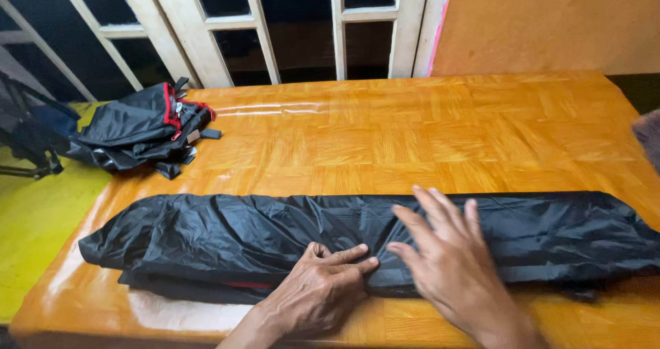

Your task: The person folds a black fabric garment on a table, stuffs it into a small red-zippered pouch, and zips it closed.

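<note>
two hands are down on a long black nylon cover [227,235] that's folded into a narrow strip, lying left to right along the near part of the orange wooden tabletop [412,136]. the left hand [317,290] sits at the strip's near edge around the middle, fingers [347,255] curled and pinching a bit of the fabric there. the right hand [447,263] is just beside it to the right, flat on the cover with its fingers spread, pressing and not gripping anything. a thin bit of red shows under the near edge, left of the left hand. far left on the tabletop there's another bundle of black fabric with red trim [141,125], well apart from the strip. past the far edge are cream window frames [227,26] and an orange wall [550,22].
</note>
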